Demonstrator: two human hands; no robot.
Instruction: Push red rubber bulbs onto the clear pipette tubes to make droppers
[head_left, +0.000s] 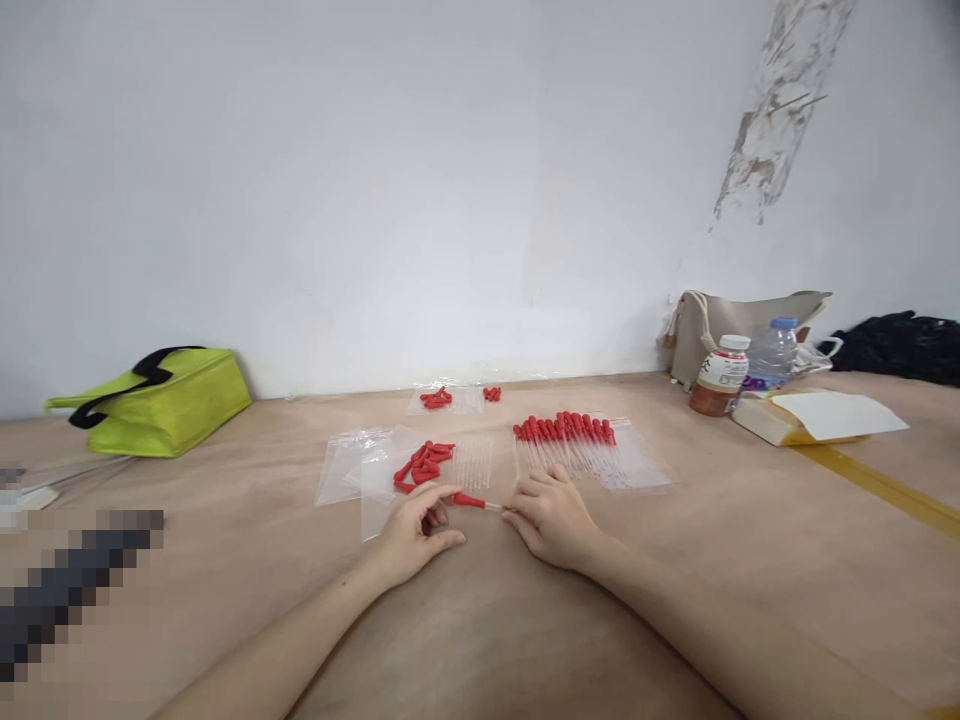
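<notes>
My right hand pinches the clear tube of a dropper, which lies level with its red rubber bulb pointing left. At the bulb's end is the index fingertip of my left hand; the thumb stands apart below, so this hand is open. Just beyond my left hand lie loose red rubber bulbs in a heap, beside a row of clear thin tubes. Past my right hand, several droppers with red bulbs lie side by side, their clear tubes toward me.
Clear plastic bags lie left of the bulbs, and another bag lies right. More red bulbs sit near the wall. A green bag stands left; a juice bottle, water bottle and beige bag stand right.
</notes>
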